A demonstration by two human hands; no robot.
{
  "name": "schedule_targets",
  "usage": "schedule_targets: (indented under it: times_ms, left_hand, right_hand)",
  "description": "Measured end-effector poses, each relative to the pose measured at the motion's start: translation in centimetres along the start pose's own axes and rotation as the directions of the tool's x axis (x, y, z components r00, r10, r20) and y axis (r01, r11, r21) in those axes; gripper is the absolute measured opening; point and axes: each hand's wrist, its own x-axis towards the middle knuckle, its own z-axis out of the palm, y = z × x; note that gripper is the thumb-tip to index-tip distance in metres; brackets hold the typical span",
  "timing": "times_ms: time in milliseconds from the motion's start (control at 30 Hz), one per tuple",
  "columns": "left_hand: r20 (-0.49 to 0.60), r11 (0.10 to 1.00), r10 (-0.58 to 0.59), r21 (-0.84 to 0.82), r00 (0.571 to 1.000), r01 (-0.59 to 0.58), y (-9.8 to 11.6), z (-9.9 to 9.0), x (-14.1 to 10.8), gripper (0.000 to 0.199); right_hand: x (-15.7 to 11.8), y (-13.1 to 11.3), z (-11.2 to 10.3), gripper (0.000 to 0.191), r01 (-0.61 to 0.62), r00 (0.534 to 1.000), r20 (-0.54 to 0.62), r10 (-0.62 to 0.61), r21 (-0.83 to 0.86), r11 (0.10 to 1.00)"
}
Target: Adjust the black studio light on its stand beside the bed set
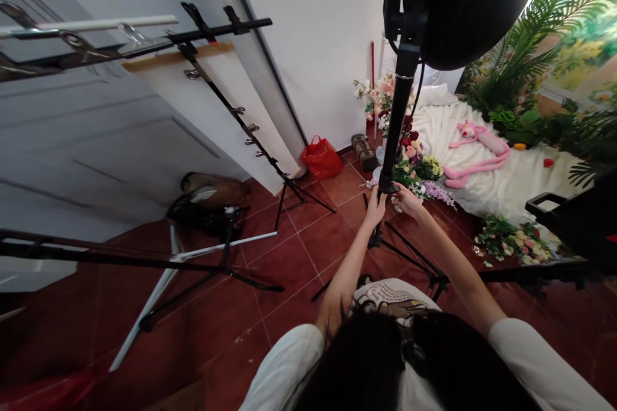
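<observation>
A black light stand (399, 109) rises in front of me, with a large dark lamp head (463, 6) at its top. My left hand (375, 208) is closed round the pole just below a black collar. At the same collar, on its right side, my right hand (407, 200) has its fingers pressed to the clamp knob, which they partly hide. The stand's spread legs (409, 247) reach the tiled floor below my hands. A thin cable hangs beside the upper pole.
Artificial flowers (409, 154) stand close behind the pole. A pink plush toy (482, 148) lies on white fabric at the right. At the left are a backdrop stand (226, 103), white poles (144, 308) and black tripod legs; a red bag (322, 159) sits by the wall.
</observation>
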Motion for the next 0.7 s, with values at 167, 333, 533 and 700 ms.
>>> schedule_targets:
  times_ms: [167, 333, 533, 700]
  left_hand:
    - [-0.019, 1.0, 0.006, -0.006, 1.0, -0.006, -0.2, 0.1, 0.0, 0.065]
    - [-0.005, 1.0, -0.015, -0.001, 1.0, 0.015, -0.3, 0.1, -0.1, 0.065]
    - [-0.017, 1.0, -0.018, 0.016, 1.0, 0.018, -0.5, 0.0, -0.2, 0.063]
    - [-0.016, 1.0, -0.005, -0.014, 1.0, 0.004, -0.6, 0.3, -0.4, 0.061]
  right_hand:
    - [-0.1, -0.1, 0.6, 0.021, -0.037, 0.995, -0.084, 0.047, 0.12, 0.992]
    - [0.5, -0.1, 1.9, 0.019, 0.089, 0.985, -0.152, -0.076, 0.084, 0.992]
    - [-0.1, -0.8, 1.2, 0.017, 0.232, 0.948, -0.214, -0.235, -0.041, 0.972]
    - [-3.1, -2.8, 2.5, 0.048, 0.414, 0.91, 0.003, -0.415, -0.079, 0.907]
